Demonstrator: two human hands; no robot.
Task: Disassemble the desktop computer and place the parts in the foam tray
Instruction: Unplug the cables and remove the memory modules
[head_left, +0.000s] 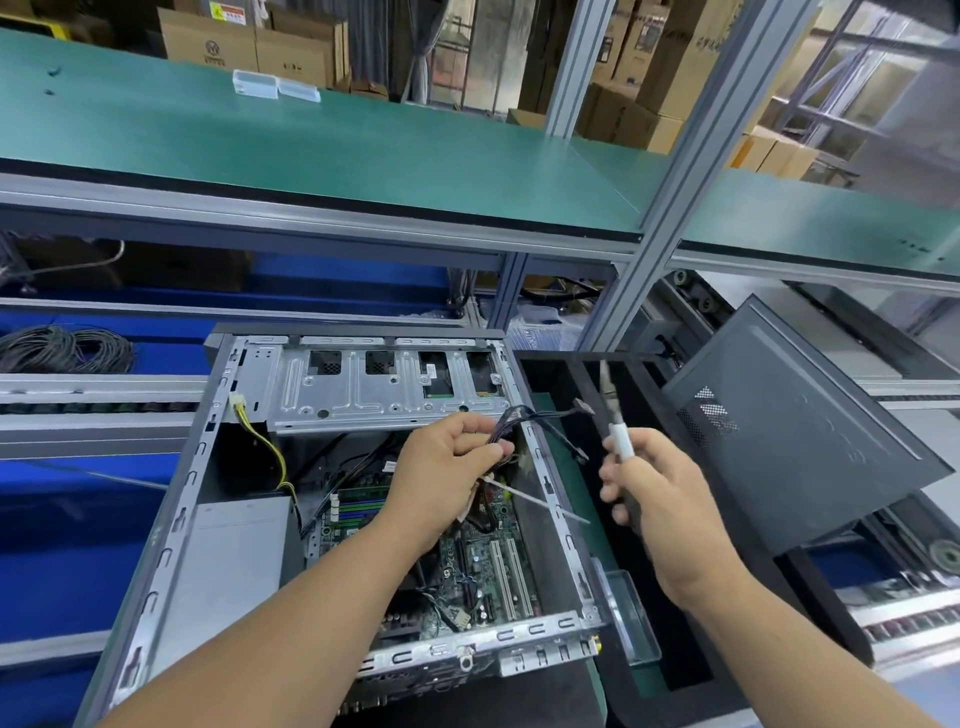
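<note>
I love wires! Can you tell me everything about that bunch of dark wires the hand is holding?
The bundle of dark wires is thin, black and bluish, with small dark plugs at the loose ends. The left hand pinches it over the open computer case, and its fingers curl round it. The strands arch up and fan rightward past the case's edge, the plugs hanging free. A white zip tie sticks out just below the hand.
</note>
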